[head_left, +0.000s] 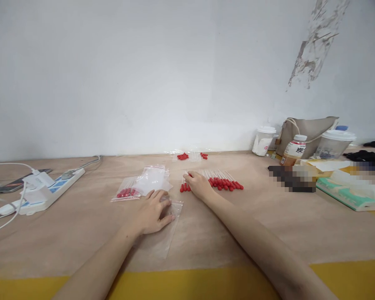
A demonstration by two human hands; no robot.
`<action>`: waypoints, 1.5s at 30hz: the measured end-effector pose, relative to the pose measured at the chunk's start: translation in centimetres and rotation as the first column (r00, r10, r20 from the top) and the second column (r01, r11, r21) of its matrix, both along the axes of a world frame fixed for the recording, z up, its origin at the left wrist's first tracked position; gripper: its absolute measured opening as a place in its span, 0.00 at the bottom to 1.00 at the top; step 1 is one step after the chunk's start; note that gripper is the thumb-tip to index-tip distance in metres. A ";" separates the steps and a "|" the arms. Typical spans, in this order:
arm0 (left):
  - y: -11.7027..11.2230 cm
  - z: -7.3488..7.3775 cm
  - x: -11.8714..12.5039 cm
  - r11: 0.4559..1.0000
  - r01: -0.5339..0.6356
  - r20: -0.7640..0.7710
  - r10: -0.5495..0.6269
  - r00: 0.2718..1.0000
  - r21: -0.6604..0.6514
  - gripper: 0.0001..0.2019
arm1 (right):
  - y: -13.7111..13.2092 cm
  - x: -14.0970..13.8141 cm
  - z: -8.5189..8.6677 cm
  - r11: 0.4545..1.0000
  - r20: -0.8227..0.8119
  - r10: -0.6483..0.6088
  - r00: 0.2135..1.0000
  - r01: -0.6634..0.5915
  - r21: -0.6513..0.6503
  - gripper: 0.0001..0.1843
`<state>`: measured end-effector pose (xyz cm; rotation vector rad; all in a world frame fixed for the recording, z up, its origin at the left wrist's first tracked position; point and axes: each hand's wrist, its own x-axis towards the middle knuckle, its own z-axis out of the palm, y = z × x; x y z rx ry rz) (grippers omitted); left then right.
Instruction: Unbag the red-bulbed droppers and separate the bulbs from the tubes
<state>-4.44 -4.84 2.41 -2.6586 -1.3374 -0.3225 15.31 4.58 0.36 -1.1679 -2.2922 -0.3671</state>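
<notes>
My left hand (153, 212) lies with its fingers spread on a clear zip bag (165, 243), flat on the table. My right hand (199, 186) is over a row of white sticks with red bulb tips (220, 182), its fingers bent together at the left part of the row. A spot of red shows at those fingertips; the hand hides most of what they grip. Just left of the hand, a few red tips (185, 188) stick out toward me. Beyond my left hand are a filled bag of red-tipped sticks (127, 192) and a stack of clear bags (153, 179).
Two small groups of red pieces (183, 156) lie on clear plastic by the wall. At left are a power strip (56, 187) with cables and a phone (21, 181). A lidded cup (263, 141), a bottle (293, 151), a grey bag (312, 133) and a tissue pack (353, 193) stand right.
</notes>
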 end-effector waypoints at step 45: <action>14.8 0.8 -7.2 0.660 -0.720 0.520 0.701 0.488 -0.214 0.21 | -6.3 7.5 -1.9 0.995 -0.292 0.020 0.956 -0.046 -0.083 0.08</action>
